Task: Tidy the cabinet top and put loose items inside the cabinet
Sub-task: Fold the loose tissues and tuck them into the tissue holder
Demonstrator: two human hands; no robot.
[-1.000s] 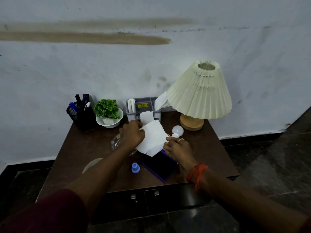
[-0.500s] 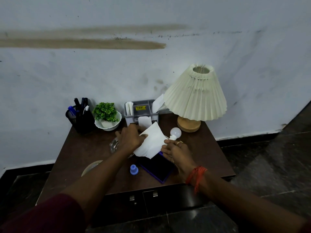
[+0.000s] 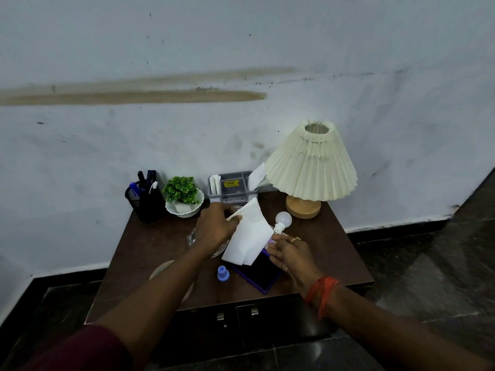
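Observation:
A white sheet of paper (image 3: 247, 238) is held above the brown cabinet top (image 3: 332, 250), folded lengthwise. My left hand (image 3: 215, 227) pinches its upper left edge. My right hand (image 3: 288, 251) touches its lower right edge with the fingertips. Under the paper lies a dark purple book or pad (image 3: 263, 274). A white light bulb (image 3: 282, 220) lies just behind my right hand. A small blue cap-shaped piece (image 3: 222, 273) stands near the front. A clear glass object (image 3: 192, 236) is mostly hidden by my left arm.
At the back stand a black mesh pen holder (image 3: 146, 202), a small green plant in a white bowl (image 3: 183, 198), a grey organiser box (image 3: 233, 187) and a pleated cream lamp (image 3: 312, 167). A round glass lid (image 3: 162, 269) lies left. Two cabinet doors with handles (image 3: 237, 314) are closed.
The paper has turned more upright and narrower between my hands. My left hand has shifted to its upper left edge. The camera has tilted upward, showing more wall.

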